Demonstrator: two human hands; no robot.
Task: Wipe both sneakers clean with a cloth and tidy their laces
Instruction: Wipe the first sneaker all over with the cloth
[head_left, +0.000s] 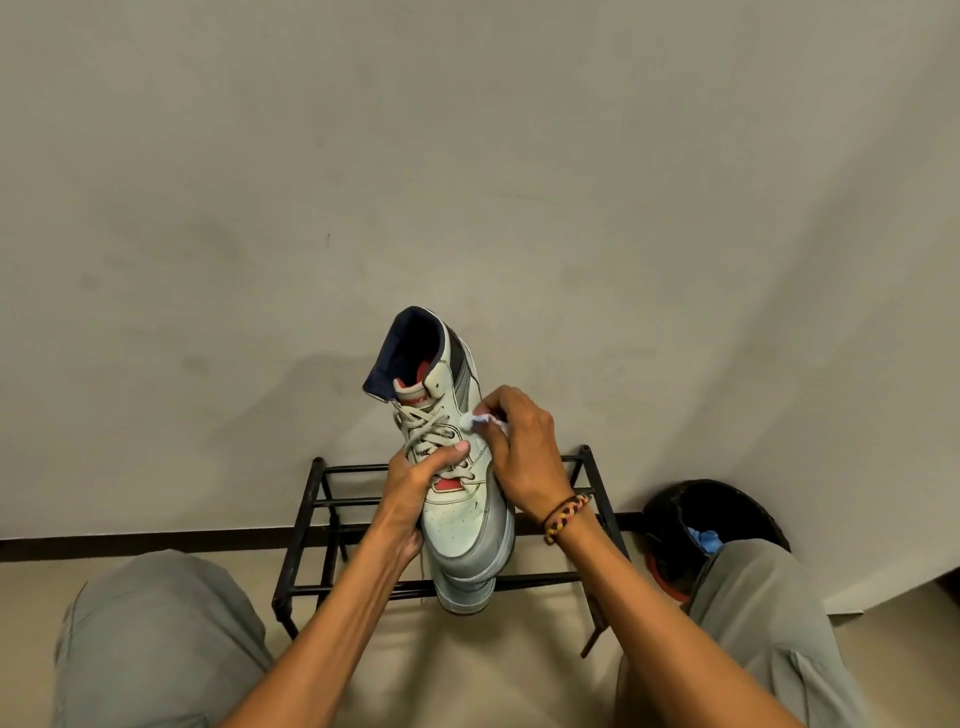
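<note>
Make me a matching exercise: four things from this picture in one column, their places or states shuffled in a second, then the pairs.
Things:
1. sneaker
2. cloth
3. shoe rack
4. bracelet

States:
A. stands against the wall
B. worn on the right wrist
C. held up, toe towards the camera, by the left hand
D. pinched by the right hand against the shoe's side

Pairs: 1-C, 2-D, 3-A, 4-B

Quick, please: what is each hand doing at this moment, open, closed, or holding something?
Left hand: closed, gripping the sneaker.
Right hand: closed, pinching the cloth against the sneaker's side.
</note>
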